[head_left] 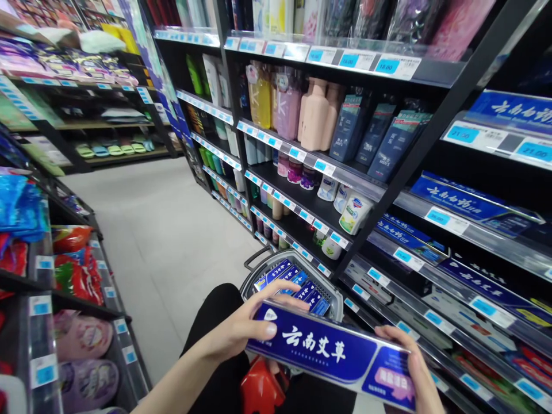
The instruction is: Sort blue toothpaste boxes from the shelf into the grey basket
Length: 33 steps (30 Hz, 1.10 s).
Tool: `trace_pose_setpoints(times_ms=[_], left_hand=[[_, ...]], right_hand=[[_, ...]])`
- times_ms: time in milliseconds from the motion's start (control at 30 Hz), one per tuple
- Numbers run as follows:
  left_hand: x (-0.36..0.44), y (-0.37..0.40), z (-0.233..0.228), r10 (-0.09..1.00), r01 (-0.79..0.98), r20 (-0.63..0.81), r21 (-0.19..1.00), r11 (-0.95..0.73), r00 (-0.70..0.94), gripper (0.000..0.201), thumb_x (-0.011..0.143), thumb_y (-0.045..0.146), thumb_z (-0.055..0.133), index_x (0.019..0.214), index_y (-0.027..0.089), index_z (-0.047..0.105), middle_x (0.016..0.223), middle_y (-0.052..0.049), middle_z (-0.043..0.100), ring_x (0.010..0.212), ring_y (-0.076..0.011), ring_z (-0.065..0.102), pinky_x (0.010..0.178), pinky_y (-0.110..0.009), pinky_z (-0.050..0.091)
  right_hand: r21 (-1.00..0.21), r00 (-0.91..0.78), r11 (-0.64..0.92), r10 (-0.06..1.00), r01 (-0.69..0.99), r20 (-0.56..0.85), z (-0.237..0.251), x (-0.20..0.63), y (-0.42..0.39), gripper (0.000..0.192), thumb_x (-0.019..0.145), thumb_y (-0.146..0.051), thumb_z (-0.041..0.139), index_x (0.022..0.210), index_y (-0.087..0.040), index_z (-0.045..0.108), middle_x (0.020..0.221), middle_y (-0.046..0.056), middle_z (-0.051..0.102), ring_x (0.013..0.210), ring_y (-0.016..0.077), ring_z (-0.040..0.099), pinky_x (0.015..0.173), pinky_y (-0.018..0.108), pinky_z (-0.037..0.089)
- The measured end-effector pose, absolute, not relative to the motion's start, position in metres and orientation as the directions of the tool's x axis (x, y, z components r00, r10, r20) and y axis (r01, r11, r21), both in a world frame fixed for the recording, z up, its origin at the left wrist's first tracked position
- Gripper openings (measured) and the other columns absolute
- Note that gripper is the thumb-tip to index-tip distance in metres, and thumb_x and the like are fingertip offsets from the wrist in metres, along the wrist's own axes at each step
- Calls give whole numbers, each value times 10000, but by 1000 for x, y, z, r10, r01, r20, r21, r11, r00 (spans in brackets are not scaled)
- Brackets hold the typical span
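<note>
A long dark-blue toothpaste box (319, 351) with white lettering and a pink patch is held level between both hands. My left hand (254, 319) grips its left end, thumb on the front face and fingers over the top. Around the right end, my right hand (414, 368) is closed, its fingertips at the upper edge. Just beyond the box stands a grey shopping basket (254, 276) with several blue toothpaste boxes (280, 276) lying in it. Part of the basket is hidden behind my left hand and the held box.
Shelves of toothpaste boxes (474, 198) rise at the right. Further on, bottles (317, 115) and dark boxes (347, 129) fill a rack. Slippers (88, 376) and bagged goods (75, 264) line the left. A grey tiled floor (159, 230) runs between; a red object (261, 388) is below.
</note>
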State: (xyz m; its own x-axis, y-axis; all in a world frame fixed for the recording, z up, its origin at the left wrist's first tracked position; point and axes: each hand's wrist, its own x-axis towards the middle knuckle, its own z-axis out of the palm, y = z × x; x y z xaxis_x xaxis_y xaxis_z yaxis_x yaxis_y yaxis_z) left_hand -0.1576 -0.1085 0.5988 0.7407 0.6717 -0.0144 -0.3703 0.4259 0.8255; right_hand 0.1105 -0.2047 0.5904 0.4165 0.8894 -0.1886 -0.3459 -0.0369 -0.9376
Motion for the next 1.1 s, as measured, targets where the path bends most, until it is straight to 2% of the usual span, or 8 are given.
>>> trace_pose_setpoints(times_ms=[100, 200, 433, 700, 833, 933, 1033, 1100], left_hand=[[-157, -108, 598, 653, -439, 66, 789, 429, 755, 818, 573, 326, 851, 1268, 280, 423, 1508, -161, 310, 1040, -343, 633, 549, -266, 574], [-158, -106, 596, 616, -434, 100, 797, 421, 781, 908, 494, 313, 905, 1259, 296, 417, 1552, -184, 204, 844, -267, 707, 596, -307, 594], [-154, -108, 590, 678, -447, 77, 805, 391, 731, 768, 539, 232, 878, 1164, 311, 438, 1462, -142, 375, 693, -213, 720, 558, -283, 578], [-149, -116, 600, 709, -435, 84, 837, 331, 700, 736, 567, 225, 858, 1174, 301, 448, 1410, -128, 404, 705, -216, 715, 561, -296, 582], [-144, -121, 607, 787, -405, 211, 913, 53, 580, 852, 569, 283, 865, 1287, 309, 406, 1321, -129, 523, 891, -260, 688, 760, -380, 568], [-136, -126, 614, 820, -225, 309, 948, -225, 482, 784, 548, 309, 874, 1235, 275, 499, 1245, -113, 602, 1114, -319, 594, 983, -465, 452], [-125, -130, 614, 782, -78, 414, 899, -430, 466, 784, 531, 336, 877, 1238, 270, 545, 1229, -116, 618, 1159, -348, 555, 1054, -518, 367], [-118, -132, 609, 754, -91, 469, 869, -486, 460, 805, 528, 366, 872, 1254, 253, 543, 1223, -124, 612, 1208, -365, 513, 1079, -536, 332]], right_hand=[[-883, 360, -36, 904, -469, -229, 581, 113, -200, 359, 875, -506, 532, 1057, -222, 656, 1062, 70, 709, 832, 241, 690, 672, 348, 553], [-882, 338, 30, 929, -471, -149, 571, 117, -197, 368, 871, -518, 539, 1024, -215, 683, 1026, 80, 722, 879, 253, 689, 759, 405, 556], [-889, 251, 33, 963, -457, -93, 564, 124, -199, 359, 858, -524, 558, 1041, -241, 685, 1037, 71, 725, 954, 279, 677, 841, 481, 541], [-829, 180, -116, 951, -547, -252, 547, 146, -199, 363, 836, -538, 582, 980, -233, 714, 1048, 74, 728, 998, 285, 675, 851, 497, 555], [-767, 242, -56, 932, -639, -269, 533, 126, -180, 319, 865, -498, 559, 957, -233, 712, 1036, 46, 730, 992, 243, 679, 893, 476, 541], [-697, 208, -52, 936, -715, -283, 518, 99, -160, 290, 840, -472, 604, 887, -210, 721, 919, 31, 744, 890, 216, 699, 893, 459, 533], [-662, 136, -101, 945, -743, -297, 507, 72, -149, 321, 821, -481, 625, 855, -179, 730, 848, 47, 743, 824, 223, 704, 878, 472, 530], [-729, 94, -107, 969, -676, -230, 504, 56, -150, 351, 843, -499, 588, 860, -183, 740, 824, 58, 741, 805, 239, 707, 853, 482, 536]])
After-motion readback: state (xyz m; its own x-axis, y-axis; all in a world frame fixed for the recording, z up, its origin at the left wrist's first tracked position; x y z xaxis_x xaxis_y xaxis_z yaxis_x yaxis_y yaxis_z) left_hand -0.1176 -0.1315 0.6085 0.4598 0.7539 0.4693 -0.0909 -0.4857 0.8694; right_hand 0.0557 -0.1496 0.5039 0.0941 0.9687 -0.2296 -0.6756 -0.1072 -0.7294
